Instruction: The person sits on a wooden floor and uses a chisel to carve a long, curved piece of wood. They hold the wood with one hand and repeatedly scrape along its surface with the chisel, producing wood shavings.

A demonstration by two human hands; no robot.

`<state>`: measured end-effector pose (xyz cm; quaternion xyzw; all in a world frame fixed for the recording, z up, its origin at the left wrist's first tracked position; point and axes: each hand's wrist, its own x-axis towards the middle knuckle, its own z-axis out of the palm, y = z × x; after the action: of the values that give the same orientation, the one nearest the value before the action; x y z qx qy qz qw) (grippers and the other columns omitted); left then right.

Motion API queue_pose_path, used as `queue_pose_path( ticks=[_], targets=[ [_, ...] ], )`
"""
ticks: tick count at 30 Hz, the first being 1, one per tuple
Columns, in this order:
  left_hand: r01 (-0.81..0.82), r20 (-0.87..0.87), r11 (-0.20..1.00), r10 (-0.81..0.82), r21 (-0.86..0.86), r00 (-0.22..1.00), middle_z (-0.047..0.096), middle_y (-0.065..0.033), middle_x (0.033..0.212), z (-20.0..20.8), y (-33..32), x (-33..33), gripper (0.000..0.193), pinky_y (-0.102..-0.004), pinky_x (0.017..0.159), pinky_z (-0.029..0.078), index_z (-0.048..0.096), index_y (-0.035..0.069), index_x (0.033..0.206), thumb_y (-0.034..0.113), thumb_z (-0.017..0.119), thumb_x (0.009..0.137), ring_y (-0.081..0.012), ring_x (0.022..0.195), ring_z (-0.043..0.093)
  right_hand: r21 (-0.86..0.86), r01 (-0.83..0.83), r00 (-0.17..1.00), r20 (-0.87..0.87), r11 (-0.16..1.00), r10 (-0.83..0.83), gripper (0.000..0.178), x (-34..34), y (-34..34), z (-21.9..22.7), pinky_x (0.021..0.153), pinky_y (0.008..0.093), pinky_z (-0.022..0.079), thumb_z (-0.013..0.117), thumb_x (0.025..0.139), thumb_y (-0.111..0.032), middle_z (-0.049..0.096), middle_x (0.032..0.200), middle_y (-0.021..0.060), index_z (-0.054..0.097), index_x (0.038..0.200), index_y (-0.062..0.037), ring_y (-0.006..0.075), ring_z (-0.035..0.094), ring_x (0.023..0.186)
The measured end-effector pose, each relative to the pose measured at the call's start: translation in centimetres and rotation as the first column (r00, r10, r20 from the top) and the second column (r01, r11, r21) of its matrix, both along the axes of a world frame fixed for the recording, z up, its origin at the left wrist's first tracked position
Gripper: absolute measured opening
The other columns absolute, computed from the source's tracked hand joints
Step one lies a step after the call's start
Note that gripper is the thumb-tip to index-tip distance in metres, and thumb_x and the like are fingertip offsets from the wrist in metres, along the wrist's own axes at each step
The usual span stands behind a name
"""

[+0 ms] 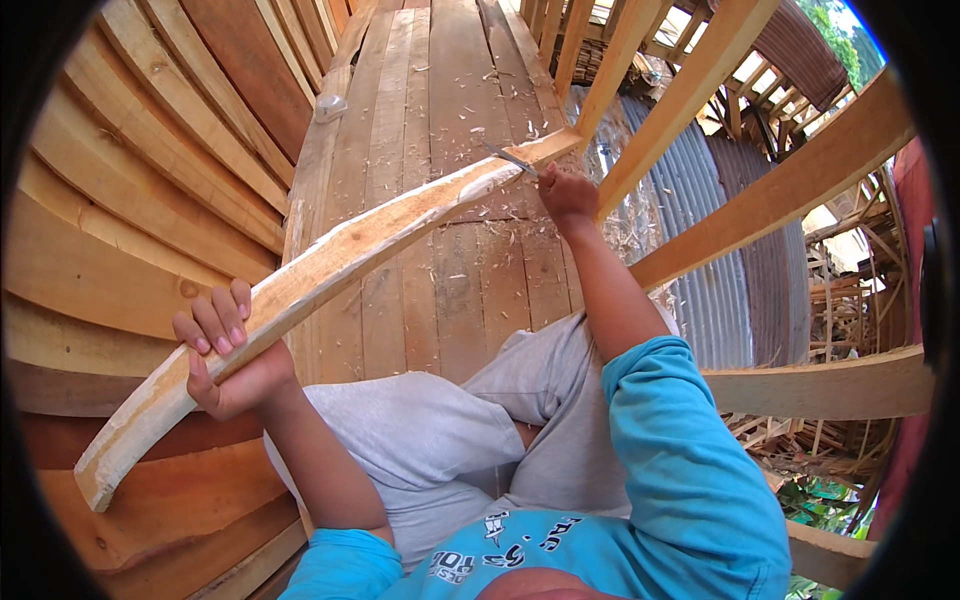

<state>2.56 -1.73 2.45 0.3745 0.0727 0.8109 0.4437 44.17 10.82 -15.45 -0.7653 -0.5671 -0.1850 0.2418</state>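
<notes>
A long, slightly curved piece of pale wood [370,228] slants across the view, its near end low at the left, its far end by an upright post at the right. My left hand [235,365] is wrapped around its lower part, fingers over the top edge and thumb beneath. Close to the far end, my right hand [568,195] is closed in a fist around the handle of a knife [511,158]. The blade points left and lies across the wood's top face; the handle is hidden in the fist. Whitish, roughly cut patches run along the wood's edges.
Wood shavings [520,245] litter the plank floor [400,110]. A wall of boards [150,200] stands at the left, and wooden rails [780,190] line the right, with corrugated metal sheets [700,250] beyond. A small clear object [330,107] sits near the left wall.
</notes>
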Motion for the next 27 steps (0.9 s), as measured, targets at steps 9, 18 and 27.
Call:
queue_pose_path(
  ticks=[9,18,27],
  targets=[
    [-0.014,-0.055,1.0,0.015,0.014,0.998,0.037,0.0055,0.064,0.0,0.2,0.1,0.028,-0.0271,0.07,0.033,0.035,0.019,0.075,0.029,0.061,0.077,-0.0076,0.06,0.038,-0.135,-0.115,0.993,-0.033,0.984,0.112,0.056,1.9,0.7,1.4,0.063,0.0504,0.053,0.039,0.098,-0.039,0.067,0.07,0.0202,0.07,0.069,-0.0037,0.0399,0.067,0.066],
    [-0.064,-0.046,0.998,0.064,-0.002,0.997,0.038,0.007,0.063,-0.3,0.3,0.0,0.032,-0.0258,0.069,0.032,0.036,0.02,0.075,0.034,0.065,0.076,-0.0064,0.059,0.038,-0.326,-0.296,0.759,-0.651,0.898,0.014,0.063,-1.2,1.5,6.5,0.086,0.0473,0.048,0.038,0.099,-0.052,0.068,0.094,0.0278,0.067,0.095,0.004,0.0412,0.065,0.094],
    [-0.06,-0.068,0.998,0.06,0.008,0.996,0.039,0.0065,0.064,-0.4,0.3,-0.3,0.033,-0.0255,0.069,0.032,0.037,0.02,0.075,0.034,0.066,0.075,-0.0072,0.06,0.039,-0.262,-0.374,0.776,-0.614,0.89,0.145,0.026,2.1,0.3,7.6,0.081,0.0411,0.049,0.059,0.095,-0.027,0.07,0.097,0.0188,0.066,0.106,-0.0045,0.031,0.067,0.092]
  ],
)
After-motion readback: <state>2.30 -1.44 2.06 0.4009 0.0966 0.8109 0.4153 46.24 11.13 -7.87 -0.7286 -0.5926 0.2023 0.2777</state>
